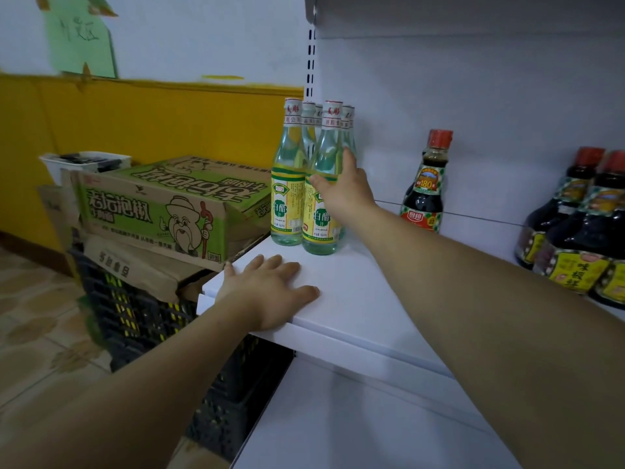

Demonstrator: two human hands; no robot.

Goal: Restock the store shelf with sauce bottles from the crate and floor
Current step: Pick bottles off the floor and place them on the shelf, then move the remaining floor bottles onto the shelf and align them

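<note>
Right, watch the front bottle (321,228), centre of frame. Your right hand (343,189) is wrapped round its shoulder, thumb across the label, fingers round the far side. It stands on the white shelf (355,299), touching the other clear bottles (287,184) packed behind it and to its left. Your left hand (270,292) lies flat, fingers spread, on the shelf edge lower left of centre, holding nothing.

Risks, imo: these bottles are tall & narrow-based, prob. glass w/ smooth slick walls. Push this one back too hard and it knocks the group like skittles, maybe off the shelf's open left end onto the green carton (162,211) & black crate (135,319). The shelf looks like glossy painted metal, low friction, so a nudge slides rather than stops. Letting go w/ the bottle tilted = tip.

Materials: clear liquid, yellow-green paper labels, white cap wraps w/ red print. Mid-right stands a dark soy bottle (424,194) w/ red cap & bulbous body. More dark bottles (581,231) sit at the far right edge. The carton is creased corrugated card; the crate is open plastic lattice.
</note>
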